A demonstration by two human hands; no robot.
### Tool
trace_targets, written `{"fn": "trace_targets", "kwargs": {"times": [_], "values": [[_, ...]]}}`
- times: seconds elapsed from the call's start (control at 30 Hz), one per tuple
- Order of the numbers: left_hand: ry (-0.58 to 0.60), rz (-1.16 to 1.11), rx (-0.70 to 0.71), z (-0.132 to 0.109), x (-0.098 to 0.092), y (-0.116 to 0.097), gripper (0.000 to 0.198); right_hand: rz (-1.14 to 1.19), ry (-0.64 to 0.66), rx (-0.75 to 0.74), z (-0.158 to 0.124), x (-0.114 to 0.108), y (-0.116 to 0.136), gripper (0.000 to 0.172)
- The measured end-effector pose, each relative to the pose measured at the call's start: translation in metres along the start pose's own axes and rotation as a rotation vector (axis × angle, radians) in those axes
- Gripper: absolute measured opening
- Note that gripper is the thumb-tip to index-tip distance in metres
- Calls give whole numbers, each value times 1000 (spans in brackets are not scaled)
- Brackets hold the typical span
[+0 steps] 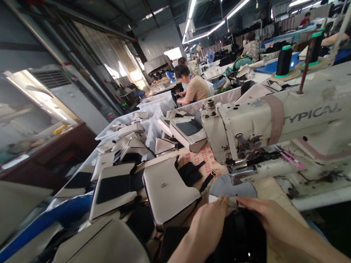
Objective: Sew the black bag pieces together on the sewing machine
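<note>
Beige panels [98,253] lie in a loose heap at the left, next to a beige-and-black bag [113,189] leaning at a slant. White plastic bins [162,102] behind hold more pieces. A beige bag [171,189] with a small badge rests near the middle of the counter. The left hand [209,225] has its fingers clamped on the far edge of a black bag [245,244], which lies nearest the person, its metal fitting facing up. Just beyond its edge sits a grey round pad [232,184]. The right hand [268,212] pinches the same edge, close beside the left, its fingertips partly hidden. Pink-handled snips [291,158] rest against the sewing machine [310,107], with dark thread spools [284,62] behind it
</note>
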State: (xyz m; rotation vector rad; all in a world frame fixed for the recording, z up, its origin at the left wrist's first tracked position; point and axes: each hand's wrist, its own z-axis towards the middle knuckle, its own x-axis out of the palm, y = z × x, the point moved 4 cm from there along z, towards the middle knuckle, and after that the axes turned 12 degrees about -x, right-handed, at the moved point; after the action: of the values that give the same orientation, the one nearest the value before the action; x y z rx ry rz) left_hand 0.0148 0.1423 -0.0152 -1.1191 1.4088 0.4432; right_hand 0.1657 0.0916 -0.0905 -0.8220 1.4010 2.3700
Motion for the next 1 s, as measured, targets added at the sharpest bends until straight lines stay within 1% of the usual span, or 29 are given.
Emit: {"fn": "trace_targets", "kwargs": {"times": [0.1,0.13,0.2,0.27,0.37,0.43,0.5,0.6,0.67,0.73,0.8,0.83,0.87,0.9,0.93,1.0], "values": [[16,9,-37,-3,4,8,62,-17,-43,13,2,3,-7,54],[-2,-15,-37,-5,5,12,62,-12,-44,8,3,4,-8,53],[-38,-64,-14,-9,7,18,58,6,-46,-20,7,3,-7,46],[-63,-95,19,-12,10,23,57,4,-72,-44,13,1,-3,36],[-81,-108,60,-13,17,24,62,-19,-100,-76,18,-4,3,28],[-83,-127,70,-13,21,23,64,-13,-74,-110,20,-6,6,28],[-69,-174,89,-13,21,20,61,8,-11,-149,21,-8,8,28],[-11,-320,106,-15,10,15,46,45,91,-187,22,-12,9,27],[33,-416,97,-16,1,10,33,55,128,-183,24,-14,8,27],[33,-452,79,-15,-4,4,24,50,156,-174,26,-13,7,27],[-40,-453,12,-9,-3,0,17,9,167,-185,27,-10,5,29],[-83,-461,-42,-5,-1,0,16,-25,170,-198,27,-8,4,30],[-113,-484,-98,0,3,1,20,-65,174,-208,27,-7,3,32],[-123,-520,-146,5,6,2,23,-105,179,-220,27,-6,3,34],[-109,-561,-178,10,10,3,24,-137,190,-229,27,-5,3,36],[-60,-650,-196,17,16,6,18,-170,225,-236,28,-5,5,37]]}}
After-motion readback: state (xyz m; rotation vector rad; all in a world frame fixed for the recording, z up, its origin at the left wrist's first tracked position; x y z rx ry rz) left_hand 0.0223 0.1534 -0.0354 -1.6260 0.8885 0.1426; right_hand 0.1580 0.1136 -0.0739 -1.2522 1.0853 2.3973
